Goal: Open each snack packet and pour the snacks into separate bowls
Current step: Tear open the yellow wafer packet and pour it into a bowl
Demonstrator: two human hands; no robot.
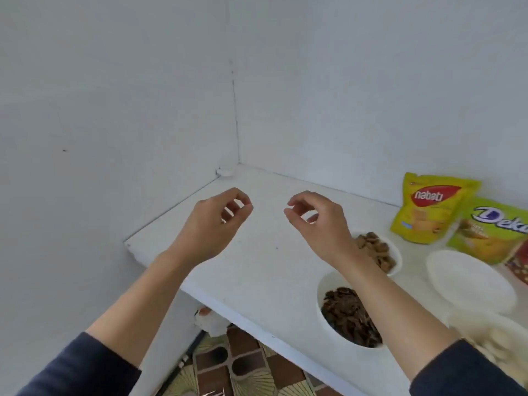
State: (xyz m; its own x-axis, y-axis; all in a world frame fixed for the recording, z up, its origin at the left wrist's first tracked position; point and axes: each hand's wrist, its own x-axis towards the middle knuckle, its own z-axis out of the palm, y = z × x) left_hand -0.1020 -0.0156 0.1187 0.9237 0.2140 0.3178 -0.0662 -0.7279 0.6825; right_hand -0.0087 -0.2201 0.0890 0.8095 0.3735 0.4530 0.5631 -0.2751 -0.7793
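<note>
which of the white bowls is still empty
The empty bowl at far right, in front of the Deka packet. The other two clear bowls hold dark snacks and tan snacks.

dark navy sleeves (85, 364), bare forearms (148, 295)

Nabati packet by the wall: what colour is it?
Yellow-green, with a red logo panel bearing white lettering: the Nabati packet shows in the head view.

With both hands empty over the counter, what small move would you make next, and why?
Probably reach the right hand toward the Nabati packet. Both hands, the left hand too, hold nothing; two bowls already hold snacks, while the white bowl looks empty and the packet stands upright, apparently unopened.
</note>
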